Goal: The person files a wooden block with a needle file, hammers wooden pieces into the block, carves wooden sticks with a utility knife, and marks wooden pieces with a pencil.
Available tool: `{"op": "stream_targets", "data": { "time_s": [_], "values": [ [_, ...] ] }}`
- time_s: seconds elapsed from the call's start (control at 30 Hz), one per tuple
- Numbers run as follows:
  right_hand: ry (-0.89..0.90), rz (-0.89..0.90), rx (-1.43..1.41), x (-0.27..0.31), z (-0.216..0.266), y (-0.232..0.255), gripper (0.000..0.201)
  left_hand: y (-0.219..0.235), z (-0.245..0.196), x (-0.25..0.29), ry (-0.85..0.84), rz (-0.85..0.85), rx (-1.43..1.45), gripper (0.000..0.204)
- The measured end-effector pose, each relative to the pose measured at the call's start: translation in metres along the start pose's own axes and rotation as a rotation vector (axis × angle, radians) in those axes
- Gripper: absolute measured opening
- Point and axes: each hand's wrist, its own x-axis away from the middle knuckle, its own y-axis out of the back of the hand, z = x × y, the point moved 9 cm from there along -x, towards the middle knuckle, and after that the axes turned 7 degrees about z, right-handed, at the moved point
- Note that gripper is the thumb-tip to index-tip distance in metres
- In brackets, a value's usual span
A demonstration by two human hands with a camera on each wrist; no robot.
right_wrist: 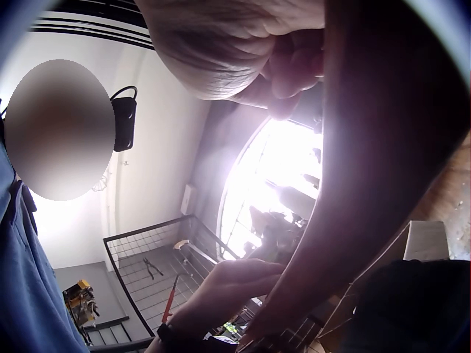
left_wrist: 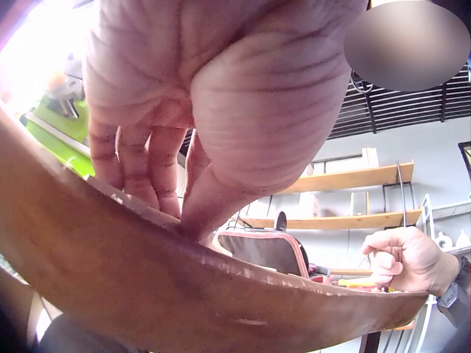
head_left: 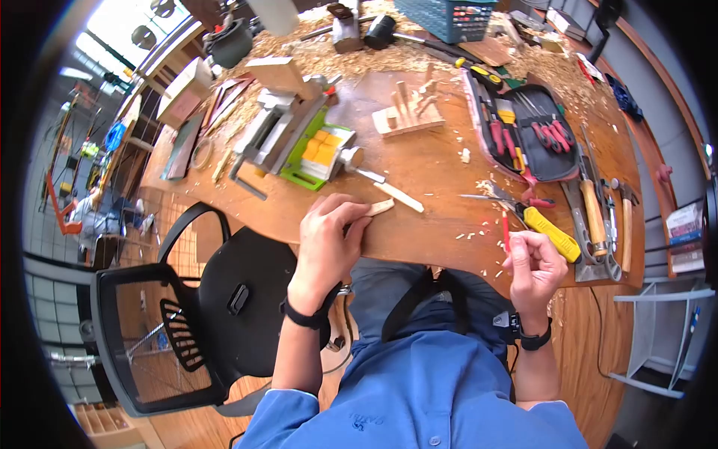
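At the table's front edge, my left hand (head_left: 327, 241) pinches a short pale piece of wood (head_left: 381, 206) between thumb and fingers. The left wrist view has these fingers (left_wrist: 163, 173) pointing down behind the table edge, which hides their tips. Farther right, my right hand (head_left: 537, 271) holds a slim red stick, like a pencil (head_left: 505, 230), upright between thumb and curled fingers. A yellow-handled tool (head_left: 552, 233) lies just beyond that hand. Close to the left hand's wood piece lies a longer pale strip (head_left: 399, 197). In the right wrist view the table edge hides the right fingertips.
A vise (head_left: 280, 135) with a green tray stands ahead of the left hand. A wooden block with pegs (head_left: 407, 118) sits mid-table. On the right are an open tool case (head_left: 535, 123) and a hammer (head_left: 625, 217). Wood shavings (head_left: 359, 56) cover the back. A black chair (head_left: 247, 299) stands left.
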Motion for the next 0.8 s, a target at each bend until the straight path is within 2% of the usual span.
{"op": "stream_targets", "data": {
  "time_s": [0.07, 0.2, 0.3, 0.37, 0.43, 0.47, 0.5, 0.57, 0.63, 0.67, 0.7, 0.77, 0.8],
  "values": [
    [0.045, -0.018, 0.014, 0.001, -0.001, 0.0, 0.005, -0.002, -0.001, -0.001, -0.007, -0.003, -0.004, 0.017],
    [0.084, -0.002, 0.024, 0.0, 0.004, -0.002, 0.004, -0.003, -0.01, 0.0, -0.032, 0.016, -0.112, 0.033],
    [0.08, -0.005, 0.03, 0.001, 0.004, -0.002, 0.004, 0.002, -0.021, 0.006, -0.018, -0.047, -0.047, 0.039],
    [0.092, -0.001, 0.038, 0.001, 0.005, -0.002, 0.004, 0.004, -0.027, 0.011, 0.009, -0.018, -0.006, 0.043],
    [0.086, -0.013, 0.03, 0.0, 0.003, -0.001, 0.004, 0.004, -0.032, 0.013, 0.072, -0.002, 0.311, 0.041],
    [0.088, -0.011, 0.033, 0.001, 0.004, -0.001, 0.004, -0.002, -0.033, 0.014, 0.045, -0.04, 0.507, 0.038],
    [0.075, -0.01, 0.025, 0.001, 0.004, -0.001, 0.003, -0.004, -0.036, 0.016, 0.048, -0.043, 0.509, 0.038],
    [0.062, -0.004, 0.018, 0.0, 0.004, 0.002, 0.003, -0.024, -0.033, 0.019, 0.18, 0.058, 0.937, 0.04],
    [0.25, -0.041, 0.224, -0.003, 0.024, 0.013, 0.002, -0.055, -0.032, 0.025, 0.366, 0.156, 1.396, 0.049],
    [0.264, -0.038, 0.341, -0.006, 0.032, 0.022, 0.006, -0.065, -0.038, 0.024, 0.403, 0.192, 1.578, 0.049],
    [0.249, 0.038, 0.63, -0.018, 0.045, 0.031, 0.012, -0.077, -0.044, 0.025, 0.446, 0.228, 1.761, 0.05],
    [0.313, 0.122, 0.894, -0.023, 0.049, 0.032, 0.02, -0.085, -0.05, 0.022, 0.432, 0.234, 1.865, 0.046],
    [0.247, 0.149, 0.894, -0.024, 0.037, 0.035, 0.023, -0.087, -0.054, 0.022, 0.453, 0.248, 1.888, 0.046]
  ]
}}
